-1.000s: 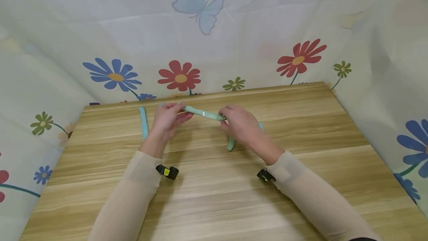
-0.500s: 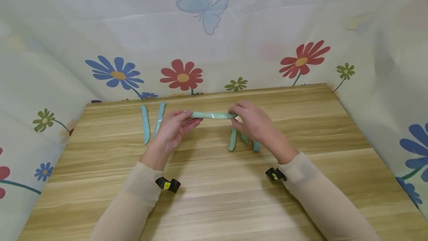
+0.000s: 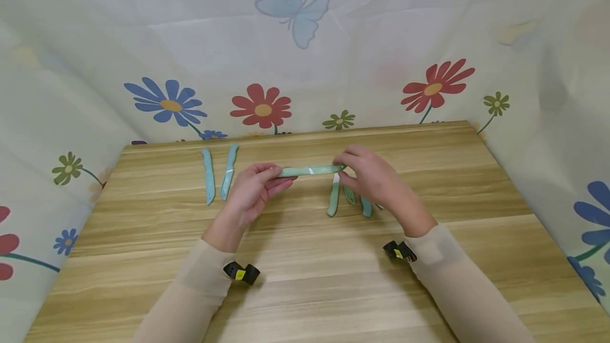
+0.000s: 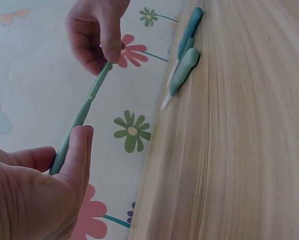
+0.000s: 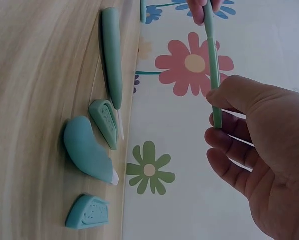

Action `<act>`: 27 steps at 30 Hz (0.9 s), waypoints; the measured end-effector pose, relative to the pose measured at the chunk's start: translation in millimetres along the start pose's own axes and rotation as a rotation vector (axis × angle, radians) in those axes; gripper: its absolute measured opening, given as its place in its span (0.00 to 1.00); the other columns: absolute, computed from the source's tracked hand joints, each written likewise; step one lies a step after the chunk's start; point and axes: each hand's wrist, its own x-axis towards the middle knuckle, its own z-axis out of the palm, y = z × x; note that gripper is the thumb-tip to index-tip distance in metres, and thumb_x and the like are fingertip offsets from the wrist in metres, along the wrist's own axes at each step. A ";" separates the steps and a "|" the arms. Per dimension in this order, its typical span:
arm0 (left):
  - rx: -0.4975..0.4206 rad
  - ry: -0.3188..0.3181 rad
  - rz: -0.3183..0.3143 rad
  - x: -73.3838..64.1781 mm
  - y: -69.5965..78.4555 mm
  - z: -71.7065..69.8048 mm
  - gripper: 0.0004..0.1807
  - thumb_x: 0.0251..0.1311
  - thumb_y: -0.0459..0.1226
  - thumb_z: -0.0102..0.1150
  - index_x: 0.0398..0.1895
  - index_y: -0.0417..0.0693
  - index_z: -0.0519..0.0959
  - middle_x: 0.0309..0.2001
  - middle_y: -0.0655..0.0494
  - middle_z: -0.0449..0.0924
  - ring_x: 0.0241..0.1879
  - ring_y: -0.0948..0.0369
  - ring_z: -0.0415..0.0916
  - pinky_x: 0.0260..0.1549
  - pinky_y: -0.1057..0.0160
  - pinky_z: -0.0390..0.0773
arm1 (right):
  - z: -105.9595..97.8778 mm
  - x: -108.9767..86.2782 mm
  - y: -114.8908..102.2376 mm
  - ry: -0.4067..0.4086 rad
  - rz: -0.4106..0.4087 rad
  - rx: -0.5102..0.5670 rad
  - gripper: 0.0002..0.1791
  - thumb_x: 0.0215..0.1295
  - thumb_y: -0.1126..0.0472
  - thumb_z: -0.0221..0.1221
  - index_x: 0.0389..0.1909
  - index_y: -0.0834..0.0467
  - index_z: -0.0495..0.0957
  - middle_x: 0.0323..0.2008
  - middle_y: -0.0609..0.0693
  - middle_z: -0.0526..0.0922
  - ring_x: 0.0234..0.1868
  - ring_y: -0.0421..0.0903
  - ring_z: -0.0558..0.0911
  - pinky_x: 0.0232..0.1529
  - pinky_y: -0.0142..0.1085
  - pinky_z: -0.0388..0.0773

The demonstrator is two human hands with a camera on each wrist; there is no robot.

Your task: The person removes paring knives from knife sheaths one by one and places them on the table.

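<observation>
I hold a green sheathed knife [image 3: 297, 171] nearly level above the table [image 3: 305, 290]: my left hand [image 3: 252, 192] pinches the handle end, my right hand [image 3: 374, 176] the sheath tip, probably to keep it steady. Whether the pale band at the join is blade or glare, I can't tell. From above, my right hand partly hides a bare blue knife [image 5: 87, 150] and the loose sheaths [image 5: 105, 120]; two slim blue knives [image 3: 208, 176] lie leftward.

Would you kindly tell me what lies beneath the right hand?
Green knife, green sheath, blue knife, blue sheath; in the head view, their far ends are covered.
</observation>
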 end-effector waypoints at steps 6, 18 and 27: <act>-0.015 -0.011 -0.007 -0.3 -3.7 0.6 0.11 0.80 0.31 0.55 0.59 0.37 0.70 0.52 0.40 0.86 0.53 0.47 0.87 0.53 0.56 0.84 | 1.2 -2.0 2.6 0.005 -0.008 0.000 0.11 0.68 0.66 0.70 0.50 0.61 0.87 0.45 0.53 0.84 0.48 0.51 0.82 0.49 0.43 0.83; 0.026 -0.015 -0.003 0.7 -7.5 2.7 0.14 0.79 0.31 0.56 0.60 0.37 0.69 0.58 0.37 0.83 0.55 0.48 0.86 0.54 0.57 0.83 | 4.6 -5.3 6.7 0.002 -0.028 -0.028 0.13 0.67 0.64 0.73 0.51 0.61 0.88 0.44 0.53 0.84 0.46 0.51 0.81 0.47 0.42 0.83; 0.179 -0.049 0.095 -0.1 -8.2 1.4 0.16 0.77 0.28 0.56 0.62 0.30 0.70 0.58 0.35 0.82 0.50 0.49 0.88 0.52 0.57 0.84 | 2.1 -4.9 5.8 0.026 -0.056 -0.021 0.13 0.66 0.65 0.73 0.50 0.61 0.88 0.44 0.54 0.85 0.45 0.52 0.81 0.46 0.44 0.83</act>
